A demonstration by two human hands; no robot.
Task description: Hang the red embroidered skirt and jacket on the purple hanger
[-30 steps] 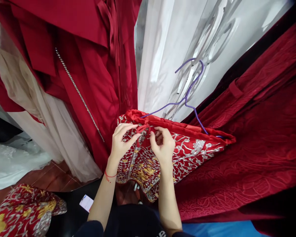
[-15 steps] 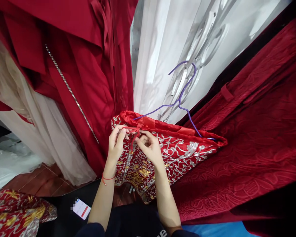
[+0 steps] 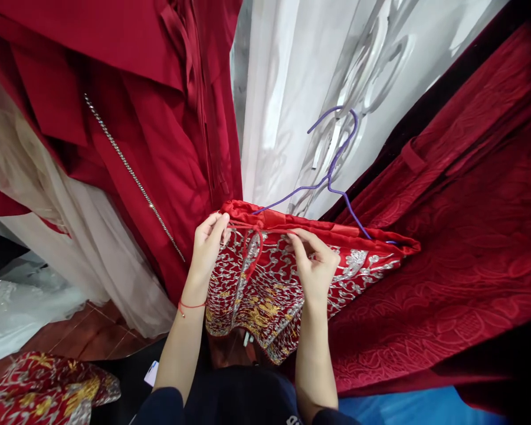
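Observation:
A red skirt point(image 3: 287, 283) with silver and gold embroidery hangs from a purple wire hanger point(image 3: 330, 177) set inside its red satin waistband point(image 3: 301, 221). A red drawstring point(image 3: 260, 226) is knotted at the front of the waist, and a loop of it droops over the embroidery. My left hand point(image 3: 210, 242) pinches one part of the drawstring at the left end of the waistband. To the right of the knot, my right hand point(image 3: 314, 260) has thumb and forefinger closed on the other part, stretched along the waist.
Red garments point(image 3: 159, 130) hang at left, one with a beaded trim, beside pale tulle point(image 3: 110, 254). White ornate metalwork point(image 3: 371, 71) stands behind the hanger. Dark red patterned fabric point(image 3: 460, 260) fills the right. Another embroidered garment point(image 3: 44, 389) and a phone point(image 3: 151, 373) lie lower left.
My hands have moved apart, the right one going right and the left slightly left, drawing the drawstring out along the waistband. The knot now shows with a hanging loop.

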